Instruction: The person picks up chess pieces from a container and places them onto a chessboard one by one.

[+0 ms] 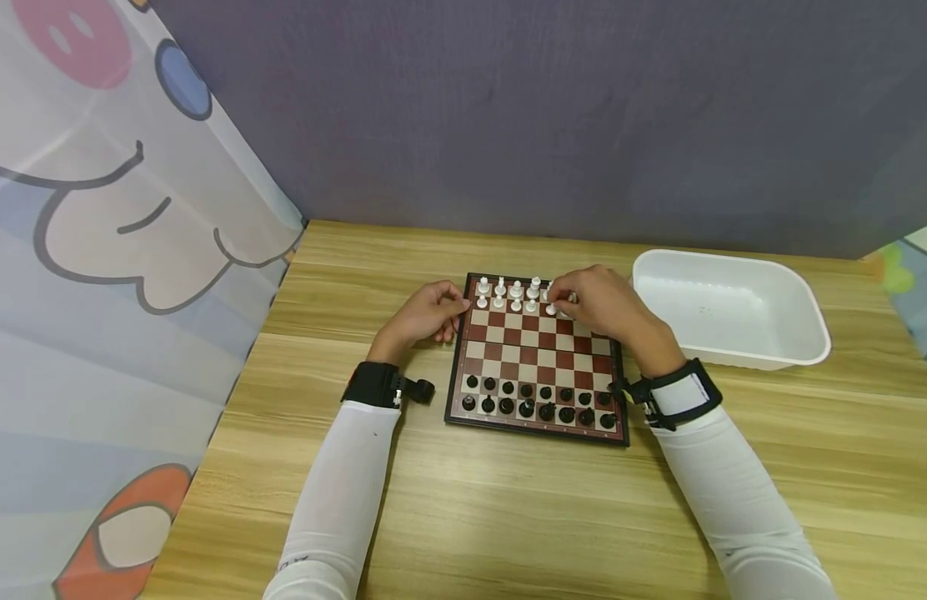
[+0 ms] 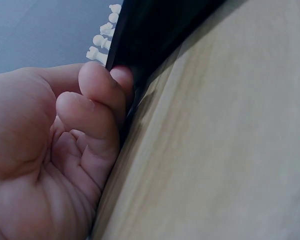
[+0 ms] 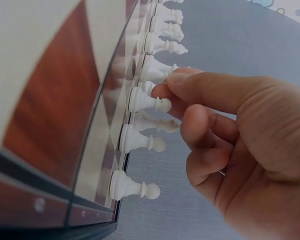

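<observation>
A magnetic-style chessboard (image 1: 525, 337) with dark red and cream squares lies on the table. White pieces (image 1: 516, 290) stand in two rows along its far side, black pieces (image 1: 527, 408) in two rows along the near side. My left hand (image 1: 426, 315) grips the board's left edge, thumb on top and other fingers curled against the side. Over the far right part, my right hand (image 1: 606, 304) pinches a white chess piece (image 3: 154, 66) between thumb and index finger, partly hiding it. Several white pawns (image 3: 140, 140) stand upright beneath that hand.
A white plastic tub (image 1: 797, 354) stands on the wooden table (image 1: 508, 517) right of the board. Behind the table rises a grey wall (image 1: 508, 125), and a cartoon-printed curtain (image 1: 96, 333) hangs along the left side.
</observation>
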`<state>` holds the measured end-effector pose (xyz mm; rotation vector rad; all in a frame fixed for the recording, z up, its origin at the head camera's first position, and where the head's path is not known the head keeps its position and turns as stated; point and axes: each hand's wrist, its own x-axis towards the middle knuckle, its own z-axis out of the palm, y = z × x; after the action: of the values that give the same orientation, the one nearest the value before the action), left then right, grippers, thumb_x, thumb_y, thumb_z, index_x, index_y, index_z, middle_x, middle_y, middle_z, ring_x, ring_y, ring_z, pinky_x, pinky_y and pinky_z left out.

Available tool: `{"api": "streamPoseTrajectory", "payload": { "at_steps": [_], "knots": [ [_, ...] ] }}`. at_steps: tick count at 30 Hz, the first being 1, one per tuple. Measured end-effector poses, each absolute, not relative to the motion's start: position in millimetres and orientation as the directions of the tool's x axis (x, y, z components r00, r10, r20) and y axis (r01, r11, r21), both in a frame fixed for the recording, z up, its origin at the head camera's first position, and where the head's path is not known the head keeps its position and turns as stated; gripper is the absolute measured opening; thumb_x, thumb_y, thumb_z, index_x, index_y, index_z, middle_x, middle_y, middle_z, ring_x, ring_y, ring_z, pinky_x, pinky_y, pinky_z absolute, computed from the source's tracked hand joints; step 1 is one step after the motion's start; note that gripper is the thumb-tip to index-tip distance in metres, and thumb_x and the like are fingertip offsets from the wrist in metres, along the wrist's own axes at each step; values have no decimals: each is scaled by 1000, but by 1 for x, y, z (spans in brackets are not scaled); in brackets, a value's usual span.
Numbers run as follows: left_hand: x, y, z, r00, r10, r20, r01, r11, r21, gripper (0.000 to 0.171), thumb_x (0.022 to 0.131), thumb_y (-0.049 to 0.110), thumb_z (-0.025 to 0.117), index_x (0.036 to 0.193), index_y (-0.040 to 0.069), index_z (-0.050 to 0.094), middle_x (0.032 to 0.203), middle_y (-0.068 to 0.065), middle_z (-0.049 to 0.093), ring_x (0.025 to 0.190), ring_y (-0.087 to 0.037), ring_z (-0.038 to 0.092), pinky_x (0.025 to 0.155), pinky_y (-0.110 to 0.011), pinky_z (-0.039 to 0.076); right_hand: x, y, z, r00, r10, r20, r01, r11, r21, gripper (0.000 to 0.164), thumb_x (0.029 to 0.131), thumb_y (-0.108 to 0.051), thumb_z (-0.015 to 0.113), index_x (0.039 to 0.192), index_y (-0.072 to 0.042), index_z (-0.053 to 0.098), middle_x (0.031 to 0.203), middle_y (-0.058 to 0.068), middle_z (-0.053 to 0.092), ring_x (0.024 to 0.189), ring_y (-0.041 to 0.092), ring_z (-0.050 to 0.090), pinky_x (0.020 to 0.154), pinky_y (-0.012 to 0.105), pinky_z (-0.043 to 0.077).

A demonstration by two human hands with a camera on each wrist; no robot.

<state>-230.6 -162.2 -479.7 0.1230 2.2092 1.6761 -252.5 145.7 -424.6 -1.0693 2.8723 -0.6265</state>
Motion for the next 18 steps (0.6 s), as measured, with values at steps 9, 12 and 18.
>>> {"api": "streamPoseTrajectory", "payload": {
  "at_steps": [9, 12, 18],
  "knots": [
    [-230, -161, -479, -929, 287, -233, -147, 291, 945, 16, 105, 17, 59, 109, 2, 57, 67, -5, 59, 46, -12, 53, 41, -21, 43, -252, 145, -424, -766, -634, 111, -624, 690, -367, 7, 94, -13, 75, 98, -15, 80, 93, 3, 79, 71, 17, 66, 63, 36, 49],
    [-230, -161, -479, -928, 289, -235, -148, 293, 945, 16, 105, 18, 59, 109, 3, 57, 68, -5, 59, 46, -12, 53, 41, -21, 44, -251, 145, -424, -767, -633, 101, -619, 691, -373, 7, 94, -14, 75, 99, -14, 80, 95, 3, 79, 72, 17, 67, 64, 37, 50],
    [-230, -161, -480, -928, 291, -234, -142, 303, 942, 17, 105, 19, 59, 109, 2, 57, 67, -4, 59, 46, -12, 53, 41, -21, 44, -251, 145, -425, -761, -641, 98, -624, 683, -379, 8, 93, -12, 76, 99, -14, 80, 95, 3, 79, 73, 17, 67, 64, 36, 50]
  ]
}}
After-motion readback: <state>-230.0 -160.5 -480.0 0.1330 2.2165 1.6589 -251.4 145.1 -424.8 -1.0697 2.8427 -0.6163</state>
